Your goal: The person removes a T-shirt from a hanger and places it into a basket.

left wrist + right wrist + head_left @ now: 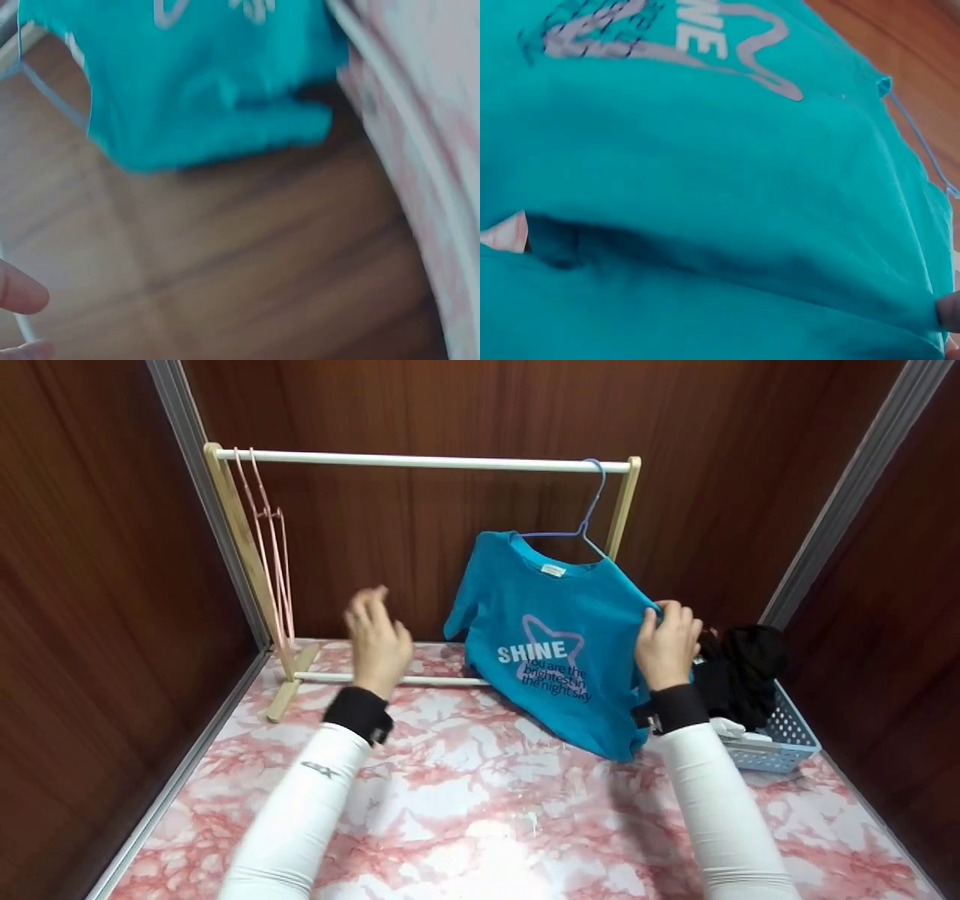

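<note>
A blue T-shirt (555, 622) with a star print and the word SHINE hangs on a blue hanger (585, 521), hooked over the white rail near its right end. My right hand (667, 641) pinches the shirt at its right shoulder and sleeve; in the right wrist view a fingertip (949, 311) presses the cloth there. My left hand (379, 645) is in the air left of the shirt, fingers loosely bent with nothing in them. In the left wrist view the shirt's other sleeve (262, 131) hangs free, away from the left fingertips (22, 289).
The clothes rack (420, 460) has wooden side posts and a low white bar. Pink hangers (274, 562) hang at its left end. A light blue basket (795, 742) with dark clothes (742, 667) stands at the right on the red-and-white marbled table (465, 810). Brown panels enclose the back and sides.
</note>
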The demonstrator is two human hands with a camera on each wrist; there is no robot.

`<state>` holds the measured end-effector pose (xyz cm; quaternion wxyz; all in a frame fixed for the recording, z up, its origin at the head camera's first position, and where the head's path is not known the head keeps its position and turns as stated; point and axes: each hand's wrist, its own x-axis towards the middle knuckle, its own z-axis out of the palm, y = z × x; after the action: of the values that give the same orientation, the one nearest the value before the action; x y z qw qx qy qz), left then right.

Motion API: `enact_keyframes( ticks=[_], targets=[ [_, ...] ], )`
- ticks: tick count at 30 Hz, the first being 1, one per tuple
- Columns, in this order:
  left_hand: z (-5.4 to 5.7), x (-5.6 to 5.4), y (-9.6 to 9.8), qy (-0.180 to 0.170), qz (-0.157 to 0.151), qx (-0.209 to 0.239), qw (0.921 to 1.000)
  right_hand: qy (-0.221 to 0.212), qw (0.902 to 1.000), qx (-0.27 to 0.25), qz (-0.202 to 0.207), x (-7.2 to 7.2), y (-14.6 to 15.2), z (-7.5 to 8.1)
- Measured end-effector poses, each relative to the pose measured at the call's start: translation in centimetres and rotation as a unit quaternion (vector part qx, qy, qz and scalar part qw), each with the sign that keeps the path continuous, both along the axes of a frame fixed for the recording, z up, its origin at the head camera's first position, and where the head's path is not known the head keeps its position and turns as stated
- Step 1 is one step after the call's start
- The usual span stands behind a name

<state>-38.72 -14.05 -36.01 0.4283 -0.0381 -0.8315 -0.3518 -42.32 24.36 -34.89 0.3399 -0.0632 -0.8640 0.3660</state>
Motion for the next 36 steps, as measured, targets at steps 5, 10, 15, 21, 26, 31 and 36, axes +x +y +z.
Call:
enact_keyframes(
  ticks=[5, 10, 15, 21, 26, 31, 36],
  targets=[
    [-4.0, 0.0, 3.2, -0.097, -0.078, 0.051, 0.9909, 0.020, 0.9997, -0.015, -0.006, -0.2, -0.9, 0.0],
    [-7.0, 0.3, 5.6, -0.195, -0.104, 0.096, 0.9704, 0.031, 0.9993, -0.021, 0.002, -0.4, -1.6, 0.1],
    [-8.6, 0.1, 6.8, -0.253, -0.122, 0.138, 0.9498, 0.036, 0.9991, -0.023, 0.008, -0.4, -1.9, 0.5],
    [-9.7, -0.2, 7.0, -0.266, -0.138, 0.170, 0.9387, 0.055, 0.9974, -0.029, 0.036, 0.1, -1.7, 0.9],
    [-9.7, -0.6, 6.5, -0.279, -0.143, 0.215, 0.9248, 0.098, 0.9918, -0.029, 0.077, 1.4, -1.1, 0.9],
    [-9.7, -1.0, 5.8, -0.227, -0.145, 0.289, 0.9189, 0.119, 0.9850, -0.033, 0.120, 3.6, -0.4, 0.7],
    [-9.3, -0.9, 4.8, -0.137, -0.144, 0.390, 0.8990, 0.099, 0.9827, -0.051, 0.148, 6.4, 0.3, 0.5]
  ],
)
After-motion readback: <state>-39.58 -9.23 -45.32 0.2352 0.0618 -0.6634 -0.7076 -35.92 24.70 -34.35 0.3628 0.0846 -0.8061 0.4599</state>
